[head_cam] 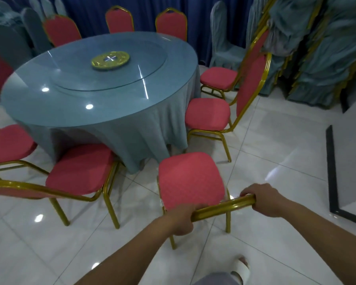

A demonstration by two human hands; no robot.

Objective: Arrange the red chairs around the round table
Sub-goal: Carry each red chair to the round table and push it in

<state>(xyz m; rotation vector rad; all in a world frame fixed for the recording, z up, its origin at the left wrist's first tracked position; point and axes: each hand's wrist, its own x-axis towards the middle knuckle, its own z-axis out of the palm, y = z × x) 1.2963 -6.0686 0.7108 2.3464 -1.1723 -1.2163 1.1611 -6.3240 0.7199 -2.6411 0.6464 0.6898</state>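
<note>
where left grip [180, 220] and right grip [263, 199] curl round its gold tubular rail: red chair [190, 177], padded squarish seat. round table [49, 103] near, cloth-draped edge; open glossy floor [275, 153] rightward.

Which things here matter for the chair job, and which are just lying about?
In the job: the red chair gripped by left hand and right hand; round table; neighbouring red chairs.
Lying about: stacked covered chairs; blue curtain; glass turntable.

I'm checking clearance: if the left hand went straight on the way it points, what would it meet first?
The left hand grips the gold backrest bar; past it, probably the held chair's red seat, then the tablecloth. Depth is unclear.
</note>
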